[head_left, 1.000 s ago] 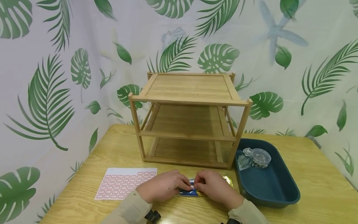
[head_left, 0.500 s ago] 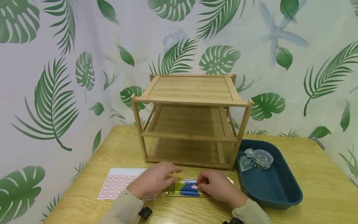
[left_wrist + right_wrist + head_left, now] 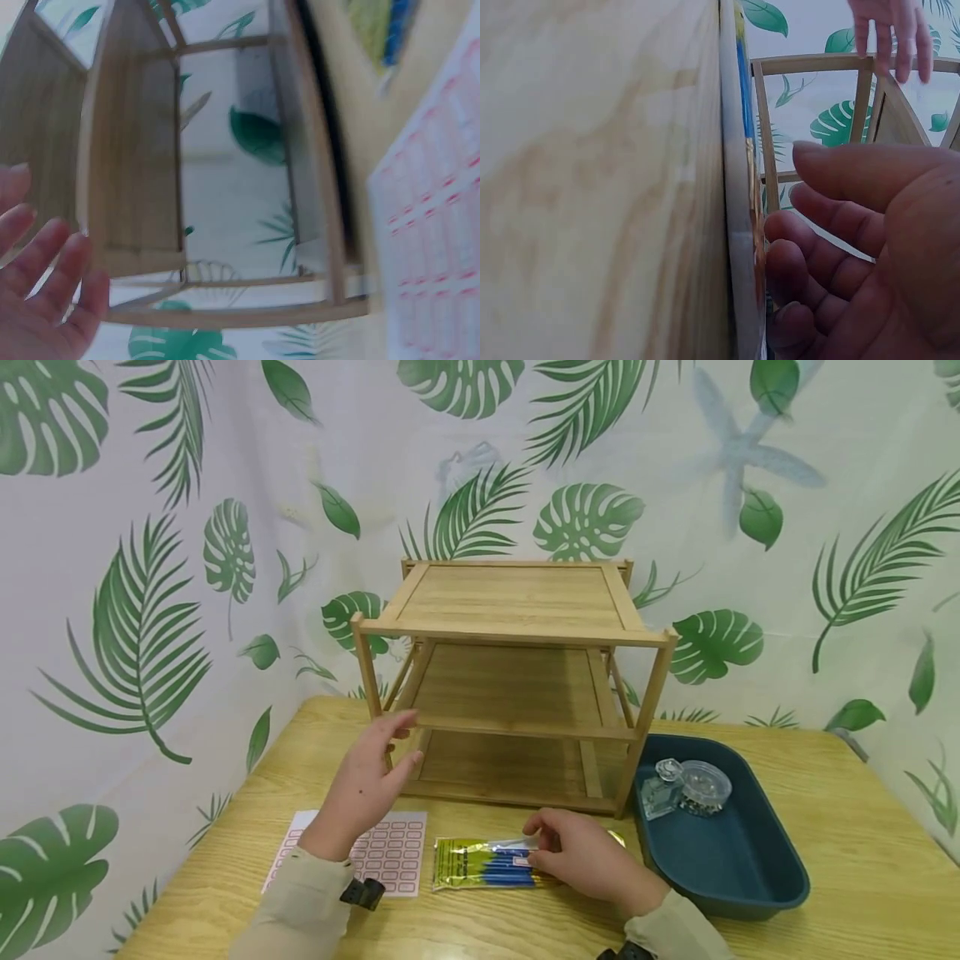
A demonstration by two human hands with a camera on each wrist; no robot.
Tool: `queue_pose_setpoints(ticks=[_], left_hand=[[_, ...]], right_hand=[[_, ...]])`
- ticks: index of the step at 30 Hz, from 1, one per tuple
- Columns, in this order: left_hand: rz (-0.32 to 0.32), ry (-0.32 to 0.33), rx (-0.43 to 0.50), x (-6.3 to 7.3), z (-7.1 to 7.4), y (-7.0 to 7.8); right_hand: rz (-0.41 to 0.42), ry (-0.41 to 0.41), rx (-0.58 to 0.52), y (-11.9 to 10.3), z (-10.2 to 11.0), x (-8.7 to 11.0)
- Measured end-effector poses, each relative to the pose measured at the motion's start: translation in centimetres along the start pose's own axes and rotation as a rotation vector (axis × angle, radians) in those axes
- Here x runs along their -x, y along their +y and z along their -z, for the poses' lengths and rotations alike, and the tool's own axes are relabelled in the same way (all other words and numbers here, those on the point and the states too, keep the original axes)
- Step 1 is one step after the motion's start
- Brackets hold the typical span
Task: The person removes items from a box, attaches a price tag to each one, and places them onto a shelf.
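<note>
A flat clear packet with yellow-green print and several blue sticks [image 3: 465, 864] lies on the table before the shelf. On it sits a small white label with a red border [image 3: 521, 862]. My right hand [image 3: 581, 856] rests over the packet's right end, its fingers loosely bent. In the right wrist view, the thumb [image 3: 840, 169] stands apart from the fingers, which are right at the packet's edge. Raised in front of the shelf's left post, my left hand [image 3: 363, 785] holds nothing, fingers spread. Below it lies a sheet of red-bordered labels [image 3: 397, 852], partly hidden by the forearm.
A three-tier wooden shelf [image 3: 510, 597] stands behind the hands. To its right, a dark blue bin [image 3: 750, 893] holds a faceted glass bottle [image 3: 660, 799] and a round clear container [image 3: 707, 783]. A leaf-print cloth [image 3: 285, 568] hangs behind the table.
My left hand has let go of the packet, moving left and up toward the shelf. The packet's left part and its small label have come into sight. My right hand has stayed about in place.
</note>
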State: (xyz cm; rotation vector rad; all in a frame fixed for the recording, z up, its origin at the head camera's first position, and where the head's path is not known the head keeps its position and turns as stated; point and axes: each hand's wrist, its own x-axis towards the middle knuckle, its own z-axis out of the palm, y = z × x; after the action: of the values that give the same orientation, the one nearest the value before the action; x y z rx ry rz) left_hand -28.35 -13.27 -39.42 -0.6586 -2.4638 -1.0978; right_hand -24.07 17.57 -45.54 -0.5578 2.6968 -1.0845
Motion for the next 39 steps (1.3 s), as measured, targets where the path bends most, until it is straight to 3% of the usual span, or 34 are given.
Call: queue_pose_setpoints(ticks=[5,8,10,14,18,22,28,39], left_hand=[[0.013,0.250,0.109,-0.8,1.3,-0.6],[0.067,0.322,0.183,-1.2,1.6,-1.0],[0.117,0.306,0.235,-1.4,1.6,-1.4],[0.193,0.208,0.332,-2.1,1.4,-2.1],[0.213,0.168,0.374,-2.6,1.2,-2.2],[0.225,0.182,0.339,-2.6,1.2,-2.1],[0.219,0.216,0.291,-2.7,1.3,-2.1],[0.261,0.240,0.304,-2.8,1.2,-2.1]], right_hand=[[0.020,0.004,0.004,-0.1,0.3,-0.1],[0.033,0.017,0.019,0.1,0.4,-0.1],[0.037,0.018,0.044,0.1,0.5,-0.1],[0.050,-0.019,0.102,0.0,0.5,0.1],[0.072,-0.087,0.191,-0.3,0.2,0.3],[0.123,-0.109,0.296,-0.6,-0.6,0.5],[0.176,-0.056,0.409,-1.4,-1.3,0.5],[0.220,-0.086,0.474,-2.3,-1.7,0.1]])
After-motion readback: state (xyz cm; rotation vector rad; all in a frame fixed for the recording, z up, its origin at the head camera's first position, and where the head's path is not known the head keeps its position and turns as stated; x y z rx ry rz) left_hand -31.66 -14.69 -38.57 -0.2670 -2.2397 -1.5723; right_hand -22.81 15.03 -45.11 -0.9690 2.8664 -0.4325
